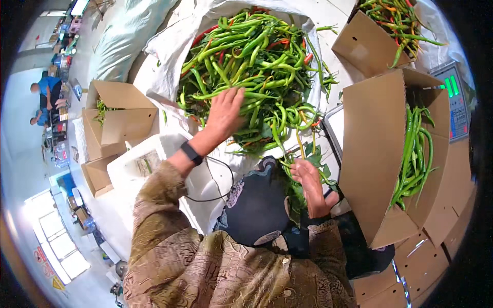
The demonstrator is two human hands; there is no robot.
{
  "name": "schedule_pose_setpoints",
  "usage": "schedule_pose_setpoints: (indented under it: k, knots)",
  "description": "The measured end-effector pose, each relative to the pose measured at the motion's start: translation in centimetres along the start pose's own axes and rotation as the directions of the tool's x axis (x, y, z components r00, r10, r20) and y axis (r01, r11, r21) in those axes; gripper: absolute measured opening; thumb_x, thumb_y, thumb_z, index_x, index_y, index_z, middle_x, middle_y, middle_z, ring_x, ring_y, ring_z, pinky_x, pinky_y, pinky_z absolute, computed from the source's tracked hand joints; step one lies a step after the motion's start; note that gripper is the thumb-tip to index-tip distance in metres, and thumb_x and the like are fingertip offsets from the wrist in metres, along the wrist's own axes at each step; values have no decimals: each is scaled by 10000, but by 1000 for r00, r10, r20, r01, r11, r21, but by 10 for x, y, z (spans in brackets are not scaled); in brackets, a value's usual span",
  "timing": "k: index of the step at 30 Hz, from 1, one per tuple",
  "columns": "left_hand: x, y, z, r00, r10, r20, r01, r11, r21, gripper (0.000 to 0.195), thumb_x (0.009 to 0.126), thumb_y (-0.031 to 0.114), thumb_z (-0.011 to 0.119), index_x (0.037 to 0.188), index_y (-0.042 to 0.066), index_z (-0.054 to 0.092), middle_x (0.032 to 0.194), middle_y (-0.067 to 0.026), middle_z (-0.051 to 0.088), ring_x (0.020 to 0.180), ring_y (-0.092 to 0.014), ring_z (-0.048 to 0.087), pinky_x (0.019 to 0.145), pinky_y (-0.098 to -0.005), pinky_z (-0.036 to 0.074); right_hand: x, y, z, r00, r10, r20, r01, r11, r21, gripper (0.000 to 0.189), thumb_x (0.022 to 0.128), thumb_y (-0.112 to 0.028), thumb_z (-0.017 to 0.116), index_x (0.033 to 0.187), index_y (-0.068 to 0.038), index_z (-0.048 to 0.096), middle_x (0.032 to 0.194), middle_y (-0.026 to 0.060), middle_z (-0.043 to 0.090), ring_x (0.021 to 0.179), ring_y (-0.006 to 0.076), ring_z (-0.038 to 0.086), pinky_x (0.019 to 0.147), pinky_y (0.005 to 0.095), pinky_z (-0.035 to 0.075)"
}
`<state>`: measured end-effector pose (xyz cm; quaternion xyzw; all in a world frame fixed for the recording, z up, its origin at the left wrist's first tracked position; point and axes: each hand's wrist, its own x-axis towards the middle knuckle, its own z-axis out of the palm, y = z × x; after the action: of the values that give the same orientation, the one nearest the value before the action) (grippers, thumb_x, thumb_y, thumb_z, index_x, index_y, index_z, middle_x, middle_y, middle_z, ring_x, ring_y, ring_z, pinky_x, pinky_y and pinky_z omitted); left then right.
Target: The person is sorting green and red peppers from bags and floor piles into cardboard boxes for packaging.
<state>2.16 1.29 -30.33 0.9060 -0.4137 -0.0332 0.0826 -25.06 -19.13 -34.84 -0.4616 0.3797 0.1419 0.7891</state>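
Observation:
A large heap of long green chili peppers (pixel 246 65), with some red ones and leaves among them, fills an open white woven sack in front of me. My left hand (pixel 227 111), a dark band on its wrist, lies on the near left part of the heap; its fingers touch peppers, and whether they grip any is unclear. Lower right of the heap, my right hand (pixel 310 181) has its fingers closed on green peppers with stems and leaves. To the right, an open cardboard box (pixel 371 154) holds long green peppers (pixel 414 158) lying lengthwise.
A digital scale display (pixel 452 100) is beyond the right box. Another cardboard box (pixel 368 46) with mixed peppers stands at the upper right. At left are a cardboard box (pixel 129 125) with some peppers and a white foam box (pixel 119 173). A thin black cable (pixel 231 169) loops near my left forearm. Two people sit far left.

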Motion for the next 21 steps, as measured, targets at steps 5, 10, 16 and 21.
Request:
schedule_pose_setpoints:
  k: [5, 10, 16, 21]
  knots:
    - [5, 16, 49, 998, 5, -55, 14, 940, 342, 623, 785, 145, 617, 1367, 38, 422, 1183, -138, 499, 1058, -288, 487, 915, -431, 383, -13, -1, 6, 1000, 29, -13, -29, 998, -51, 494, 939, -281, 532, 1302, 52, 489, 1126, 162, 619, 999, 215, 589, 856, 327, 459]
    - [5, -12, 50, 994, -110, -12, 109, 960, 260, 710, 717, 247, 729, 1333, 58, 431, 995, -74, 555, 977, -275, 497, 835, -424, 383, -19, -1, 0, 999, 13, -46, -16, 998, -53, 462, 942, -266, 527, 1283, 43, 502, 1121, 154, 616, 980, 204, 582, 857, 323, 459]
    - [-2, 7, 78, 988, -157, -5, 156, 974, 163, 678, 633, 285, 807, 1171, 76, 451, 913, -105, 578, 880, -312, 565, 750, -461, 415, -24, -2, 24, 996, -63, 60, 65, 997, -47, 453, 951, -289, 546, 1264, 37, 514, 1114, 165, 617, 974, 215, 595, 845, 323, 472]
    - [-15, 2, -10, 987, -146, -66, 145, 989, -27, 539, 679, 245, 778, 1092, 77, 475, 849, -147, 596, 808, -386, 603, 680, -470, 481, -36, -17, 25, 998, -61, 19, 62, 993, -104, 450, 942, -285, 568, 1266, 24, 526, 1116, 174, 637, 954, 224, 612, 815, 341, 489]
